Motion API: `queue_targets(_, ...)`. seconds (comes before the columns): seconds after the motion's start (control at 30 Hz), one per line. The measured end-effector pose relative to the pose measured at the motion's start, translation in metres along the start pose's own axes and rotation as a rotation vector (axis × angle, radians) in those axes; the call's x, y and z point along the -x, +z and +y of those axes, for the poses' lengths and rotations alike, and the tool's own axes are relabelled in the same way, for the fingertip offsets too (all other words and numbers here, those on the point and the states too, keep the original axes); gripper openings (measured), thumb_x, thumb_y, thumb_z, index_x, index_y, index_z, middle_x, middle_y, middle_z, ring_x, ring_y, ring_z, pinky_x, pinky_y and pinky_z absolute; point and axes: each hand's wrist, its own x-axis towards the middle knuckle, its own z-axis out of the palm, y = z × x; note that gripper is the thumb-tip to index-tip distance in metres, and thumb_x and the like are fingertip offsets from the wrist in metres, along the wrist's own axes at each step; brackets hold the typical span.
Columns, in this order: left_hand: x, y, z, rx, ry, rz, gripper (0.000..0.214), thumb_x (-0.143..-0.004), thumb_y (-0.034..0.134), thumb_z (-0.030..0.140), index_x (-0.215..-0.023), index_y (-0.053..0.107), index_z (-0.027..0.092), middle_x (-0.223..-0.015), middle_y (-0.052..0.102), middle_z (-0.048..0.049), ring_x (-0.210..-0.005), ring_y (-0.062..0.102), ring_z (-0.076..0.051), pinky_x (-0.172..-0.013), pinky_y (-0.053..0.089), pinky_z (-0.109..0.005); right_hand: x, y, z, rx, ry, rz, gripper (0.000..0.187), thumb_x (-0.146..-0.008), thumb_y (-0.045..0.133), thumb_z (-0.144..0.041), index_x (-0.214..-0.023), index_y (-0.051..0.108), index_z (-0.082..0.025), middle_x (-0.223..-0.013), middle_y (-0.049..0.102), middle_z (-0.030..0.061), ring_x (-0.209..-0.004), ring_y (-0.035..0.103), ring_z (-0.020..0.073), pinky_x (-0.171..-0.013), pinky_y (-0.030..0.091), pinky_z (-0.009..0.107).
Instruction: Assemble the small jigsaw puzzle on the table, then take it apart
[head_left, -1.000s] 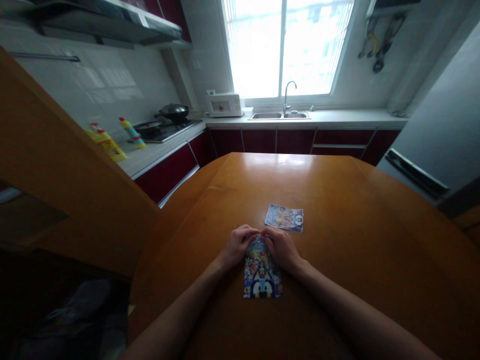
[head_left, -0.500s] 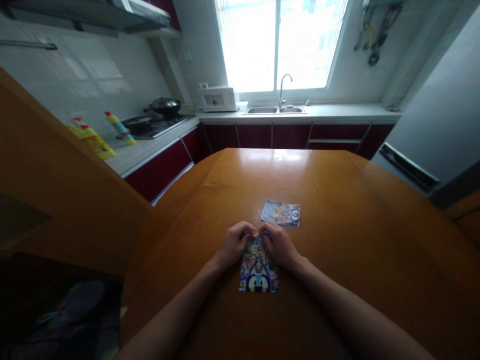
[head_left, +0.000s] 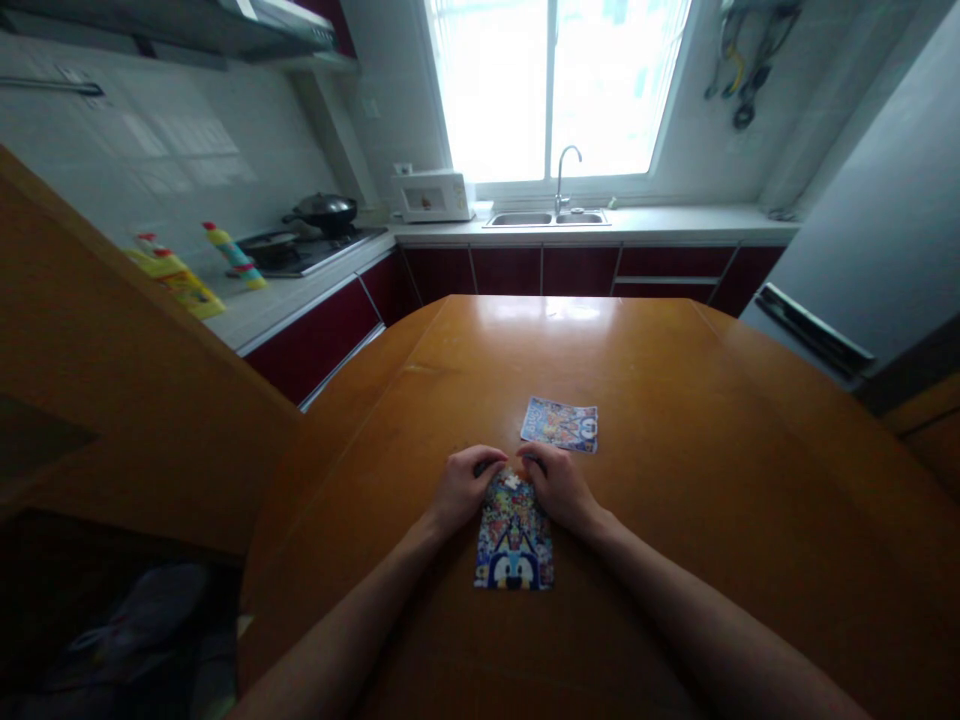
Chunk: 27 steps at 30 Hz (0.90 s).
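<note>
A small, colourful jigsaw puzzle (head_left: 514, 535) lies flat on the wooden table, a cartoon dog's face at its near end. A white, knobbed patch shaped like a puzzle piece (head_left: 511, 481) shows at its far edge, between my hands. With curled fingers, my left hand (head_left: 466, 487) grips the puzzle's far left corner. Across from it, my right hand (head_left: 556, 485) closes on the far right corner, its thumb along the side. The fingertips are partly hidden. Just beyond my right hand lies a printed picture sheet (head_left: 560, 424) with a similar dog design.
The orange-brown wooden table (head_left: 675, 450) stretches towards a counter with a double sink (head_left: 521, 219) and a white microwave (head_left: 433, 196). On the left are a stove with a black wok (head_left: 324, 212) and yellow bottles (head_left: 187, 287). A fridge (head_left: 885, 210) stands right.
My hands have moved slightly apart at the puzzle's far edge, the left one shifting left. The white patch between them shows more clearly. The picture sheet stays in place on the table.
</note>
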Motion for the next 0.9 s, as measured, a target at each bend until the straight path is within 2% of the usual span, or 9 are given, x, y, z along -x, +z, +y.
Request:
queue_targets(0.1,0.000,0.001,-0.001,-0.028,0.015,0.011,0.015,-0.092,0.060,0.025,-0.090,0.073,0.018,-0.089,0.073,-0.0042,-0.083,0.066,-0.018,-0.078,0.050,-0.028,0.001,0.002,0.002,0.034,-0.007,0.006,0.026,-0.091,0.050,-0.012,-0.109,0.068,-0.019,-0.099,0.073,0.0074,-0.093,0.067,0.0217,-0.085,0.050,0.033)
queue_targets(0.23,-0.002,0.000,-0.007,-0.084,0.026,0.046,0.016,-0.092,0.059,0.027,-0.090,0.074,0.019,-0.086,0.070,-0.0043,-0.081,0.062,-0.019,-0.078,0.048,-0.031,0.002,0.003,0.003,0.088,-0.036,0.008,0.024,-0.091,0.053,-0.012,-0.103,0.072,-0.020,-0.100,0.070,0.0091,-0.098,0.062,0.0249,-0.089,0.048,0.038)
queue_targets(0.4,-0.005,-0.011,-0.008,-0.129,0.047,0.065,0.018,-0.093,0.059,0.026,-0.100,0.075,0.021,-0.099,0.066,-0.0066,-0.100,0.058,-0.022,-0.092,0.046,-0.036,0.003,-0.005,-0.003,0.182,-0.121,0.065,0.021,-0.091,0.058,-0.013,-0.103,0.072,-0.020,-0.104,0.067,0.0101,-0.103,0.056,0.0264,-0.094,0.045,0.041)
queue_targets(0.47,-0.004,-0.018,-0.005,-0.158,0.072,-0.005,0.016,-0.090,0.066,0.028,-0.103,0.074,0.023,-0.099,0.064,-0.0057,-0.099,0.057,-0.023,-0.091,0.046,-0.036,0.006,-0.010,-0.007,0.245,-0.155,0.058,0.014,-0.090,0.065,-0.021,-0.102,0.072,-0.021,-0.103,0.065,0.0102,-0.104,0.054,0.0278,-0.096,0.043,0.044)
queue_targets(0.53,-0.002,-0.024,-0.002,-0.234,0.104,-0.161,0.022,-0.081,0.078,0.032,-0.102,0.074,0.025,-0.099,0.063,-0.0044,-0.098,0.056,-0.023,-0.090,0.046,-0.036,0.010,-0.014,-0.010,0.279,-0.162,-0.016,0.016,-0.085,0.072,-0.028,-0.099,0.071,-0.021,-0.102,0.064,0.0096,-0.103,0.053,0.0287,-0.095,0.043,0.046)
queue_targets(0.63,0.003,-0.026,0.002,-0.282,0.104,-0.296,0.035,-0.072,0.086,0.030,-0.104,0.072,0.027,-0.103,0.061,-0.0039,-0.100,0.054,-0.024,-0.089,0.046,-0.036,0.014,-0.015,-0.012,0.280,-0.138,-0.117,0.011,-0.082,0.075,-0.023,-0.090,0.068,-0.021,-0.099,0.063,0.0083,-0.100,0.053,0.0278,-0.090,0.044,0.042)
queue_targets(0.7,0.004,-0.025,0.003,-0.266,0.093,-0.310,0.028,-0.073,0.084,0.026,-0.099,0.071,0.025,-0.103,0.060,-0.0039,-0.100,0.053,-0.024,-0.089,0.045,-0.035,0.015,-0.013,-0.011,0.227,-0.127,-0.120,0.008,-0.083,0.070,-0.015,-0.082,0.064,-0.020,-0.093,0.063,0.0070,-0.096,0.053,0.0258,-0.086,0.043,0.039)
queue_targets(0.77,0.004,-0.022,0.005,-0.232,0.091,-0.294,0.018,-0.075,0.082,0.021,-0.089,0.070,0.022,-0.101,0.060,-0.0041,-0.099,0.053,-0.023,-0.089,0.045,-0.034,0.013,-0.011,-0.008,0.153,-0.118,-0.091,0.013,-0.084,0.065,-0.010,-0.078,0.061,-0.020,-0.085,0.063,0.0052,-0.089,0.054,0.0236,-0.083,0.042,0.036)
queue_targets(0.9,0.004,-0.019,0.009,-0.179,0.088,-0.251,0.009,-0.080,0.072,0.012,-0.080,0.067,0.019,-0.092,0.063,-0.0033,-0.093,0.056,-0.021,-0.084,0.044,-0.032,0.009,-0.009,0.000,0.060,-0.064,-0.013,0.014,-0.087,0.058,-0.009,-0.078,0.059,-0.020,-0.079,0.063,0.0031,-0.079,0.056,0.0203,-0.077,0.043,0.032)
